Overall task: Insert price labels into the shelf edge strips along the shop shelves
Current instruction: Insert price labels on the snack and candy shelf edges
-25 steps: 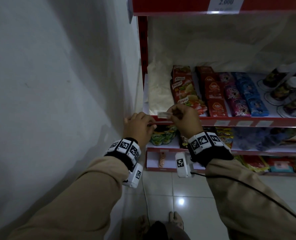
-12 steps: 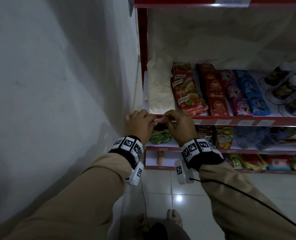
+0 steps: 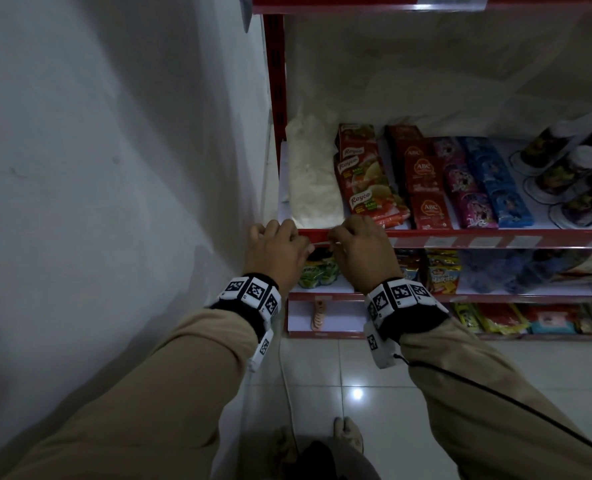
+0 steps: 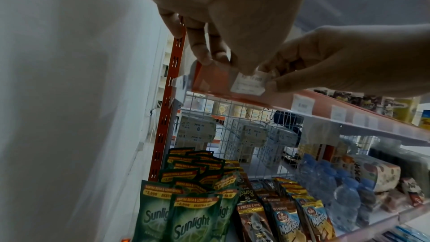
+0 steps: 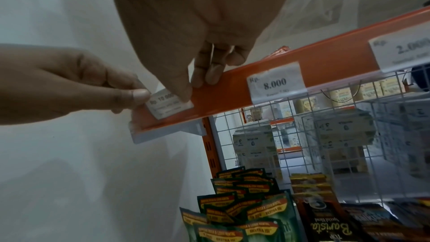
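Note:
A small white price label [image 5: 167, 106] reading 10.000 lies against the left end of the red shelf edge strip [image 5: 232, 87]. My left hand [image 5: 130, 102] pinches the label's left edge, its other fingers curled over the strip's top [image 4: 209, 51]. My right hand [image 5: 188, 87] has its thumb on the label's right part and its fingers on the strip's upper rim. In the left wrist view the label [image 4: 249, 85] sits between the two thumbs. From the head view the hands [image 3: 277, 251] [image 3: 360, 251] nearly hide the label [image 3: 320, 243].
Two labels, 8.000 [image 5: 275, 82] and 2.000 [image 5: 402, 51], sit further right in the same strip. A white wall [image 3: 114, 202] stands close on the left. Packets [image 3: 370, 181] lie on the shelf above the strip, and green Sunlight pouches [image 4: 193, 218] below it.
My right hand brought the label down from above the shelf edge onto the strip's face. My left hand stayed at the strip's left end and now touches the label.

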A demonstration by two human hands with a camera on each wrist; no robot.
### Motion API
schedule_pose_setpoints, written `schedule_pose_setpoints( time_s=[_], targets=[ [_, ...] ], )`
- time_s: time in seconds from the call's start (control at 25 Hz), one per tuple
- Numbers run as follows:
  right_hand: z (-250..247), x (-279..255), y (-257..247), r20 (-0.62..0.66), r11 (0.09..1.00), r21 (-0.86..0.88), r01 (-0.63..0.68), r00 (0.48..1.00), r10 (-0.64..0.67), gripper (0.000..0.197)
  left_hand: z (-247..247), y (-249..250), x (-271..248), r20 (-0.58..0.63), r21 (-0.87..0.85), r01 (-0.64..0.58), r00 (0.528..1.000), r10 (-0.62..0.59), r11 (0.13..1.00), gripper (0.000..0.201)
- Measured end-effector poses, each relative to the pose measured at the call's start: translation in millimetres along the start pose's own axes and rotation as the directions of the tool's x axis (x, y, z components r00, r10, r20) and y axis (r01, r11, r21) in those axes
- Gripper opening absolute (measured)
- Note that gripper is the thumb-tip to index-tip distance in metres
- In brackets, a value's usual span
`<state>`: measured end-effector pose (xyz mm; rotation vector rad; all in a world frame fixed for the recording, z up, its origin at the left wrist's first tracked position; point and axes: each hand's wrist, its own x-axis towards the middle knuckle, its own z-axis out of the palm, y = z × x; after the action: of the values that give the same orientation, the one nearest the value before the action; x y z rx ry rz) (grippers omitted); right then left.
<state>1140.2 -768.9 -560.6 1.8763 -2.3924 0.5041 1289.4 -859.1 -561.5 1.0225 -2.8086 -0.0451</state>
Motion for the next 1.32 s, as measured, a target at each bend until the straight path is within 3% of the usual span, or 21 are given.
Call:
schedule_pose_setpoints(
  time_s=[0.12,0.32,0.92,1.32],
  targets=[
    [1,-2,0,-0.018,1.000,-0.022,0.012,1.000,-0.012,0.014,-1,-1,2,0.024,0.012,-0.001,1.000,0.001,1.000,0.034],
    [3,0,2,-0.005,0.999,-0.033,0.007,1.000,-0.008,0.015,-2,-3,2,-0.110,-0.025,-0.022,0.994,0.019,0.999,0.027],
    [3,-7,1,0.011,0.998,-0.061,-0.029,0.999,0.030,0.019,3,-1,1,-0.169,0.001,0.015,0.986,-0.014,1.000,0.020],
    [-5,-23,7,0.040,0.997,-0.028,-0.075,0.996,0.076,0.037,-1,9,-10,-0.105,-0.046,0.124,0.986,-0.129,0.991,0.018]
  ],
)
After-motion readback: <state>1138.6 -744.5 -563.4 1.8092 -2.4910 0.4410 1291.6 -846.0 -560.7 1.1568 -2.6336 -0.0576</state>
